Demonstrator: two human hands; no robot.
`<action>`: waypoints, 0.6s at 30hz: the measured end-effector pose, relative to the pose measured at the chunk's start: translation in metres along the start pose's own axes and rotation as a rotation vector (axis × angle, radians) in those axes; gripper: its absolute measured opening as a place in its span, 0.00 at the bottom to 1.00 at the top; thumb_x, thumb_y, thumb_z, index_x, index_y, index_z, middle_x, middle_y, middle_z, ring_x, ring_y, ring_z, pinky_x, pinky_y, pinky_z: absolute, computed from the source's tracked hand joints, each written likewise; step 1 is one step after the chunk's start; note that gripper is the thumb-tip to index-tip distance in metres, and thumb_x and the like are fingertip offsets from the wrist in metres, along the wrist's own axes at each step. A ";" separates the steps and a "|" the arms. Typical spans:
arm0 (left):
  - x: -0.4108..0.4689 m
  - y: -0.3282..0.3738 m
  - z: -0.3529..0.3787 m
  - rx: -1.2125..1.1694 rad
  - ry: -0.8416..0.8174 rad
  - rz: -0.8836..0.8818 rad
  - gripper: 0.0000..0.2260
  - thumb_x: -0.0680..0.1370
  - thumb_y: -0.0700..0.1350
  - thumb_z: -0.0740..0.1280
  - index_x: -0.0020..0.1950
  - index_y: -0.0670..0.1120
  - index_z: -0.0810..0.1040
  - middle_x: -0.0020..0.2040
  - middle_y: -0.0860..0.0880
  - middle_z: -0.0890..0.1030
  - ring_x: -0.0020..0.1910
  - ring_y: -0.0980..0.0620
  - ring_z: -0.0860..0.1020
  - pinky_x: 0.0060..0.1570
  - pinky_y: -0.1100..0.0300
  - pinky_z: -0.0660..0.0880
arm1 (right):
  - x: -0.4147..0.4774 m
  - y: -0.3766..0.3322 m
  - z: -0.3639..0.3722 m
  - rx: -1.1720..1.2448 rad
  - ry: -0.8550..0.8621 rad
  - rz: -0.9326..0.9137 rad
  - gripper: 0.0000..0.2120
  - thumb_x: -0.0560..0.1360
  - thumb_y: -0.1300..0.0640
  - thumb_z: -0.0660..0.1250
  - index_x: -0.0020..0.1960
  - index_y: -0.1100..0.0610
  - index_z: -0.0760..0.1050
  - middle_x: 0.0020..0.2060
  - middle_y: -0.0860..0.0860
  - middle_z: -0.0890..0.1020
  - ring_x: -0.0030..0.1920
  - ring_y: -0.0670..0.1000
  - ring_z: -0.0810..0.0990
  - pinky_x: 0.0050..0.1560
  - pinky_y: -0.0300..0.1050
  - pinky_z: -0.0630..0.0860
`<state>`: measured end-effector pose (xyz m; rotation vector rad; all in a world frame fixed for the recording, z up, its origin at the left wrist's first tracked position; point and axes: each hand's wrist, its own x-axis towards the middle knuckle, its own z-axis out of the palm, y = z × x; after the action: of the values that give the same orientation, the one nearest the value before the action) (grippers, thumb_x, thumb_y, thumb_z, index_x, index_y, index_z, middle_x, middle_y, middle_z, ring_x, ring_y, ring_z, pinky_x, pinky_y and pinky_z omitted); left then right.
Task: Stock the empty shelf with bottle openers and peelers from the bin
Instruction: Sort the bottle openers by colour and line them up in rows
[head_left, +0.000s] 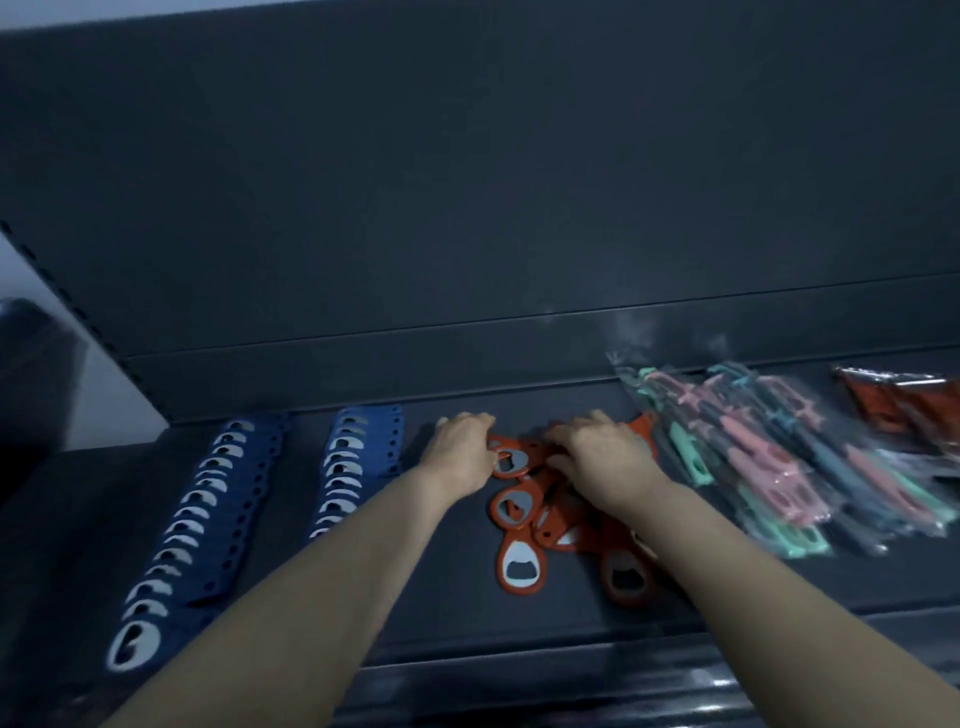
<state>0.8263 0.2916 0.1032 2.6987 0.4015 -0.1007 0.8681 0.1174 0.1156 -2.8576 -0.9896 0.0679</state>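
Reaches into the dark shelf (467, 618) with both bare forearms, up from the lower edge of the frame toward its centre.

Left hand (460, 452) just left of centre, knuckles up, fingers curled downward at the far end of a loose heap of red bottle openers (519, 566); thumb against the rim of the topmost opener. Cannot tell whether pinching it or only touching.

Right hand (605, 457) just right of centre, palm down over the same heap, fingers bent onto the openers beneath. Hard to say whether gripping one or merely pressing; fingertips hidden and blurred.

Red heap spread from under both hands down toward the lower centre, pieces overlapping at mixed angles, two lying with the cut-out end nearest the camera.

At left, two tidy overlapping rows of blue bottle openers: a long row (197, 519) running toward the lower left corner, a shorter row (345, 467) beside the left wrist.

At right, peelers (753, 457) in clear packets, pink, mint and dark handles, fanned in a pile just beside the right hand. At the far right edge, red packets (914, 405), contents unclear.
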 end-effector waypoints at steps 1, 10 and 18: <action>0.003 0.000 0.000 -0.012 -0.023 -0.034 0.25 0.79 0.45 0.65 0.75 0.47 0.64 0.73 0.46 0.67 0.73 0.43 0.62 0.71 0.52 0.62 | 0.004 0.002 -0.001 -0.009 -0.025 -0.036 0.18 0.78 0.47 0.61 0.66 0.48 0.72 0.62 0.49 0.75 0.65 0.54 0.67 0.60 0.50 0.68; -0.001 -0.010 -0.006 -0.028 -0.091 -0.138 0.26 0.74 0.46 0.72 0.70 0.47 0.69 0.66 0.46 0.67 0.65 0.48 0.68 0.68 0.55 0.66 | 0.028 0.015 -0.007 0.061 -0.104 -0.164 0.16 0.74 0.47 0.68 0.61 0.45 0.75 0.58 0.48 0.77 0.63 0.53 0.72 0.59 0.49 0.67; 0.013 -0.024 -0.017 -0.113 -0.107 -0.049 0.20 0.68 0.47 0.76 0.55 0.48 0.71 0.52 0.49 0.76 0.51 0.51 0.76 0.53 0.53 0.76 | 0.035 0.017 -0.005 0.289 -0.002 -0.055 0.04 0.73 0.51 0.69 0.48 0.45 0.76 0.45 0.43 0.76 0.51 0.48 0.78 0.50 0.43 0.72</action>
<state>0.8323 0.3228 0.1083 2.5594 0.4280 -0.2288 0.9068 0.1255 0.1181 -2.5683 -0.9701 0.1924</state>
